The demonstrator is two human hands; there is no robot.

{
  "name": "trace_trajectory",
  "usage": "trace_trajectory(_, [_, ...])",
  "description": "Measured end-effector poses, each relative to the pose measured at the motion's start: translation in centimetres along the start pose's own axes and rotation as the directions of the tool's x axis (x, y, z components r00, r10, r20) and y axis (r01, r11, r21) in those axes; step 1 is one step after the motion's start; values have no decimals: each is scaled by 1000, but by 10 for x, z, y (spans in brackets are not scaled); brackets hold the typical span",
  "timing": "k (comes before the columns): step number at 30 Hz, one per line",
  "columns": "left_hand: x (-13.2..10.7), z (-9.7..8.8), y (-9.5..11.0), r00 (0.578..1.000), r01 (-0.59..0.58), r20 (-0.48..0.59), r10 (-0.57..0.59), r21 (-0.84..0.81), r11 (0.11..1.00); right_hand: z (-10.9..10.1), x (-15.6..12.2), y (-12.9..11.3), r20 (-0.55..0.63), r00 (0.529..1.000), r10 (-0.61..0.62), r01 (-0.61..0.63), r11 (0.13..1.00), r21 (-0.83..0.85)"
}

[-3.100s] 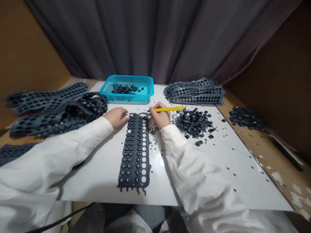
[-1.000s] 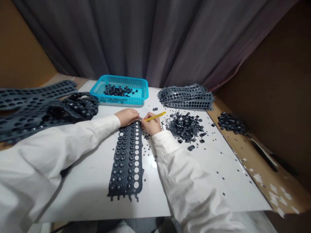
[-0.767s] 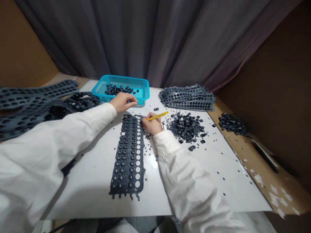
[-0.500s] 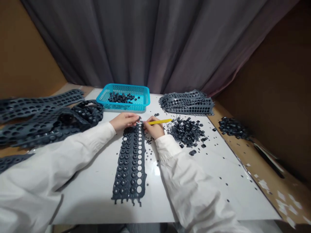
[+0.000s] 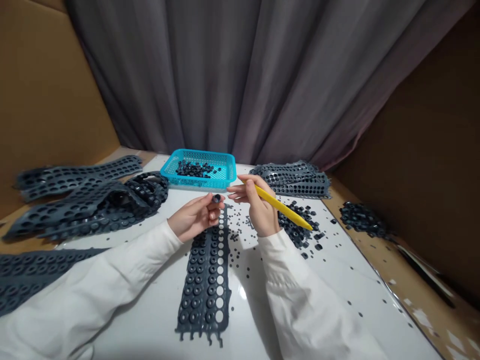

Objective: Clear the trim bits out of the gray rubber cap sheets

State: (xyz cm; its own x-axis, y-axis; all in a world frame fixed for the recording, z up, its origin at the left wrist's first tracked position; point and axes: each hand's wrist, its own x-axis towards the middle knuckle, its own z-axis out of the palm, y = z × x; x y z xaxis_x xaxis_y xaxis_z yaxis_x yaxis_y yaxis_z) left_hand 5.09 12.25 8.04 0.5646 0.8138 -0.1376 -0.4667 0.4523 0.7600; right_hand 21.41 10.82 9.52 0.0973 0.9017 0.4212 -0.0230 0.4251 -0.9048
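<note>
My left hand (image 5: 191, 216) pinches a small dark rubber ring-like piece (image 5: 216, 198) between thumb and forefinger, above the far end of the sheet. A long yellow pen-shaped tool (image 5: 288, 212) lies across my right hand (image 5: 259, 207), held at the thumb, its far tip near the fingers. The fingers of that hand point toward the small piece with a narrow gap between. Below lies a dark rubber sheet (image 5: 204, 280) with rows of moulded rings; its right column has open holes that show white. My left hand hides its far end.
A blue basket (image 5: 228, 184) with loose black pieces stands behind. Perforated rubber sheets lie at left (image 5: 86, 207) and back right (image 5: 296, 186). Black piece piles sit beside my right hand (image 5: 299, 235) and farther right (image 5: 362, 219). Small dark discs (image 5: 237, 237) are scattered about.
My right hand has drawn back from the sheet's far end and lifted, turning the yellow tool. My left hand has raised the small piece off the sheet. The view has tilted up.
</note>
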Motion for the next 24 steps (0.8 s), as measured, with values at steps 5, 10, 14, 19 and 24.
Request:
trace_trajectory(5, [-7,9,1,998,-54,-23,53,-32,998,6,-9,-15,70,997,-43,41,998,41])
trace_trajectory(10, [-13,16,7,992,-122,-36,121,-26,992,-1,-7,-26,61,996,-67,70,997,-45])
trace_trajectory(14, [-17,17,8,988,-140,-69,140,-2,990,-3,-7,-33,27,999,-18,18,999,-32])
trace_trajectory(19, [-21,19,7,980,-154,-118,157,34,987,5,-13,-39,34,999,-10,10,1000,-13])
trace_trajectory(24, [-22,20,6,979,-177,-87,187,106,978,11,-18,-41,131,991,-3,-4,999,54])
